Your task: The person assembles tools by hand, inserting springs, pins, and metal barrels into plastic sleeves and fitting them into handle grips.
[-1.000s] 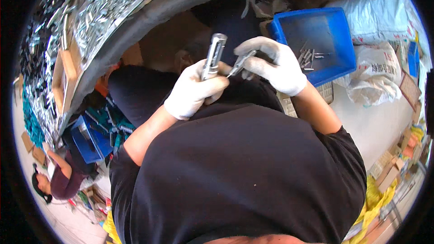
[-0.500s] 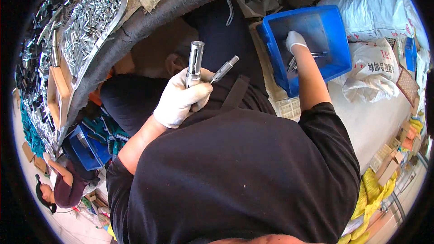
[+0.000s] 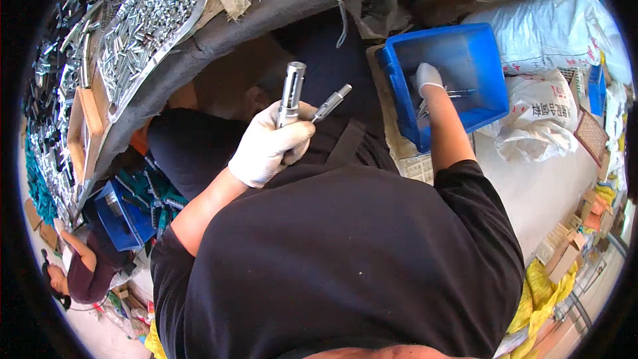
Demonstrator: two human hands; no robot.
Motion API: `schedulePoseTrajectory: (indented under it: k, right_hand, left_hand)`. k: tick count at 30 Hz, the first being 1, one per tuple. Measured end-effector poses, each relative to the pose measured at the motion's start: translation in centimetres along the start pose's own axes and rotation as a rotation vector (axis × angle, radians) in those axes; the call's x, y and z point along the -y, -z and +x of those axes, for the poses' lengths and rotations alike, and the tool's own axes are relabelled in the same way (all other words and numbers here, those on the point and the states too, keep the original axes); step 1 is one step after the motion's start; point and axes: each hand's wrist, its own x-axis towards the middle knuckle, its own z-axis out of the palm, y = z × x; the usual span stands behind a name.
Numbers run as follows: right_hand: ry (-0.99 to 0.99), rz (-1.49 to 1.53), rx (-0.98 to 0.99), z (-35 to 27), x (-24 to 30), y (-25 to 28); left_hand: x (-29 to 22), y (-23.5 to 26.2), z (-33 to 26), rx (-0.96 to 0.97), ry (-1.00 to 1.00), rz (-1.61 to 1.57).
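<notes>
Left hand: the white-gloved left hand (image 3: 266, 146), left of the blue rectangular plastic bin (image 3: 478, 50), closed around a slotted silver metal tube (image 3: 292, 90) and a slim stepped grey metal rod (image 3: 333, 102).
Right hand: the white-gloved right hand (image 3: 428, 76), inside the bin; fingers hidden, grip cannot be told.
Tube and rod: both gathered, seemingly unjoined, upper ends apart.
Left in bin: loose slim metal pieces (image 3: 460, 93), count unclear.
</notes>
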Motion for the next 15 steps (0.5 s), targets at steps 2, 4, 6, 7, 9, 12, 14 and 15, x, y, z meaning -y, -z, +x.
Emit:
schedulePoseTrajectory:
  k: [2, 4, 6, 7, 9, 12, 14, 15]
  right_hand:
    - [0.017, -0.001, -0.016, -0.5, 0.6, 0.3]
    - [0.048, 0.012, -0.047, -1.6, 1.2, 1.5]
    - [-0.036, 0.274, -0.209, -3.1, 2.0, 4.1]
    - [-0.024, 0.626, -0.186, -4.0, 1.6, 5.2]
    - [0.167, 1.089, -0.214, -6.4, 3.3, 9.1]
    - [0.541, 1.261, -0.174, -13.9, 10.0, 16.5]
    - [0.723, 1.326, -0.132, -18.7, 14.1, 18.4]
    - [0.862, 1.373, -0.084, -20.3, 15.5, 18.5]
  left_hand:
    - [0.1, 0.1, -0.4, -0.015, -0.012, -0.014]
    - [0.3, 0.3, -0.8, -0.053, -0.035, -0.043]
    - [0.5, 0.5, -1.0, -0.025, -0.062, -0.062]
    - [0.4, 0.6, -1.0, 0.011, -0.076, -0.069]
    - [0.5, 0.6, -1.1, 0.016, -0.090, -0.075]
    - [0.4, 0.0, -1.8, 0.012, -0.122, -0.079]
    - [0.7, 0.0, -1.9, 0.008, -0.144, -0.098]
    - [0.9, 0.1, -2.0, -0.002, -0.154, -0.104]
